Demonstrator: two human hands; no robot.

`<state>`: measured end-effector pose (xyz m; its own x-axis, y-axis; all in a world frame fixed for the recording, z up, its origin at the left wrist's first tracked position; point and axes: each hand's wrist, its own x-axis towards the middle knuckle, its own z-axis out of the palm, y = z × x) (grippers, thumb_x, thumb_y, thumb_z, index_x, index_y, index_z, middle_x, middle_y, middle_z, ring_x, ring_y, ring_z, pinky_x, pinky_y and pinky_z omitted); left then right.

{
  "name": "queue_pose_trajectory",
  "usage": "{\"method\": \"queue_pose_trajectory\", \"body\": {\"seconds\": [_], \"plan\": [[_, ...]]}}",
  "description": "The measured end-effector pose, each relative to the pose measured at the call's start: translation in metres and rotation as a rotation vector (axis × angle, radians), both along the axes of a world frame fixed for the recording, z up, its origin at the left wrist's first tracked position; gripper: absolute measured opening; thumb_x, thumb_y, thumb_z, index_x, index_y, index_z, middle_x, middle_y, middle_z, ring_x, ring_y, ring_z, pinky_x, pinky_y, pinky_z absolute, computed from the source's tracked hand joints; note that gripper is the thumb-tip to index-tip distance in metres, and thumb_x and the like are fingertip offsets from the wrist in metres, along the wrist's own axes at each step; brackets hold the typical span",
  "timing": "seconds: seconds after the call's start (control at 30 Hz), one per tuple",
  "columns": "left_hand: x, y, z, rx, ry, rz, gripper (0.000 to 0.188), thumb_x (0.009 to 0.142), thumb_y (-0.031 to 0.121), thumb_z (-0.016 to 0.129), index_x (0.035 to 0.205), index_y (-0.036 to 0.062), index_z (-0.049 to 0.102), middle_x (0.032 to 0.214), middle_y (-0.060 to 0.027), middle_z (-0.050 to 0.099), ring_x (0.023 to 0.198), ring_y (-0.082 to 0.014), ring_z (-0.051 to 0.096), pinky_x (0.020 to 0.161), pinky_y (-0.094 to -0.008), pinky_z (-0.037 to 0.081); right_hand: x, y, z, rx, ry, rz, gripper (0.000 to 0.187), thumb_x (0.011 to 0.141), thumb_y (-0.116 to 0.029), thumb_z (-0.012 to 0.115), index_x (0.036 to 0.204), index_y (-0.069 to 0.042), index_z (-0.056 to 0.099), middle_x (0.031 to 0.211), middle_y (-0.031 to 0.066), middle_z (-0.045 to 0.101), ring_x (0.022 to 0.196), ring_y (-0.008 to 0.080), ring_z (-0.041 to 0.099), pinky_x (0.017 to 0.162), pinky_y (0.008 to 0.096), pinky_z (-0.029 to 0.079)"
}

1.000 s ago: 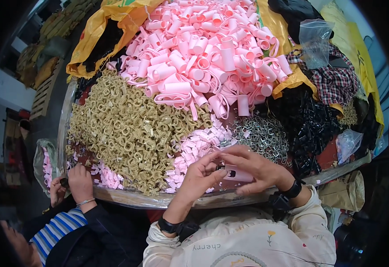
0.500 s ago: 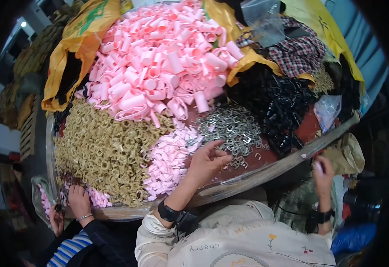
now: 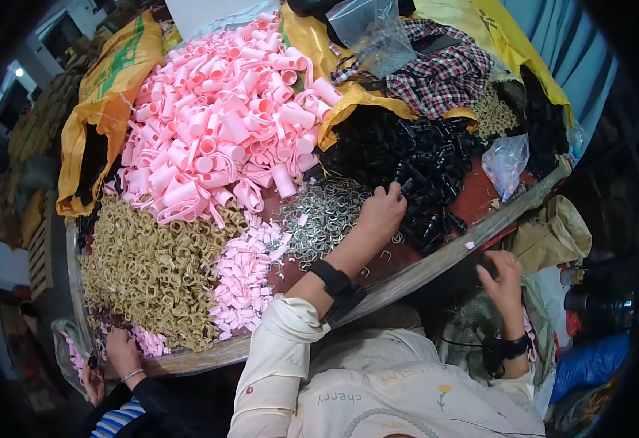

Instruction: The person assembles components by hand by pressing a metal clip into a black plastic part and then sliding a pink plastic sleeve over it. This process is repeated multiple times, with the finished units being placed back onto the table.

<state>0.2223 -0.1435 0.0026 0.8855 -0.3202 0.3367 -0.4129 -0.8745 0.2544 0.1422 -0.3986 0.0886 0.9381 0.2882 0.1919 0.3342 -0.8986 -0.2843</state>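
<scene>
A wooden-edged table [image 3: 509, 208] is covered with loose parts, described here from the heap of black pieces [image 3: 429, 164]. Left of that heap and farther off rises a mound of pink straps and tubes [image 3: 217, 131]; well to its left spreads a pile of tan rings [image 3: 155, 274]. The black pieces themselves are jumbled, their long axes pointing every way. Just left of the heap lie metal loops [image 3: 319, 219], partly covered by the left forearm, which reaches across them. Beyond the heap is a checked cloth [image 3: 436, 80]; to its right, a clear bag [image 3: 506, 168]. The left hand [image 3: 384, 208] is at the heap's near left edge, fingers bent close together, pieces right beside the fingertips; whether one is pinched, I cannot tell. Nearer than the heap, past the table's edge, the right hand [image 3: 503, 288] has thumb and fingers apart.
</scene>
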Motion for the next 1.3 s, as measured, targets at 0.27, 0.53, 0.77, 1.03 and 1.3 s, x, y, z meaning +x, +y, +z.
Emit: {"method": "queue_pose_trajectory", "body": {"seconds": [0.27, 0.53, 0.77, 1.03, 1.3], "plan": [[0.01, 0.018, 0.004, 0.004, -0.029, -0.105, 0.012, 0.064, 0.01, 0.055, 0.074, 0.0032, 0.056, 0.089, -0.0102, 0.045, 0.079, -0.0227, 0.048, 0.053, -0.0286, 0.048, 0.033, 0.085, -0.02, 0.158, -0.017, 0.377, 0.023, 0.066, -0.014, 0.061, 0.085, -0.002, 0.054, 0.079, 0.0107, 0.054, 0.077, 0.0272, 0.049, 0.069, 0.0339, 0.035], [0.008, 0.017, -0.004, 0.002, 0.067, 0.033, 0.017, 0.066, 0.009, 0.054, 0.081, 0.0035, 0.05, 0.08, -0.009, 0.047, 0.07, -0.0242, 0.052, 0.054, -0.0308, 0.047, 0.053, 0.117, -0.048, 0.179, 0.046, 0.432, 0.016, 0.07, -0.011, 0.057, 0.082, -0.002, 0.054, 0.076, 0.0097, 0.053, 0.074, 0.0261, 0.049, 0.064, 0.0335, 0.034], [-0.015, 0.068, 0.01, -0.718, 0.315, 0.147, 0.023, 0.076, 0.014, 0.052, 0.098, 0.0077, 0.048, 0.083, -0.0116, 0.054, 0.064, -0.0201, 0.057, 0.052, -0.0298, 0.046, 0.049, 0.141, -0.05, 0.204, 0.095, 0.488, 0.013, 0.07, -0.01, 0.057, 0.081, -0.004, 0.055, 0.075, 0.0085, 0.053, 0.073, 0.0257, 0.049, 0.065, 0.033, 0.035], [-0.122, 0.154, 0.017, -2.031, 0.756, 0.339, 0.027, 0.084, 0.014, 0.047, 0.11, 0.0082, 0.044, 0.088, -0.0086, 0.058, 0.062, -0.0152, 0.058, 0.046, -0.0211, 0.042, 0.044, 0.201, -0.061, 0.216, 0.117, 0.804, 0.012, 0.069, -0.009, 0.059, 0.08, -0.006, 0.056, 0.075, 0.0067, 0.053, 0.071, 0.0246, 0.051, 0.066, 0.0333, 0.037], [-0.191, 0.165, 0.007, -2.115, 0.509, 0.488, 0.028, 0.085, 0.019, 0.045, 0.108, 0.0025, 0.044, 0.087, -0.0087, 0.057, 0.062, -0.0114, 0.055, 0.044, -0.0155, 0.04, 0.024, 0.25, -0.074, 0.162, 0.073, 0.994, 0.012, 0.066, -0.007, 0.058, 0.078, -0.007, 0.056, 0.072, 0.0054, 0.051, 0.07, 0.0227, 0.051, 0.064, 0.033, 0.039]]}}
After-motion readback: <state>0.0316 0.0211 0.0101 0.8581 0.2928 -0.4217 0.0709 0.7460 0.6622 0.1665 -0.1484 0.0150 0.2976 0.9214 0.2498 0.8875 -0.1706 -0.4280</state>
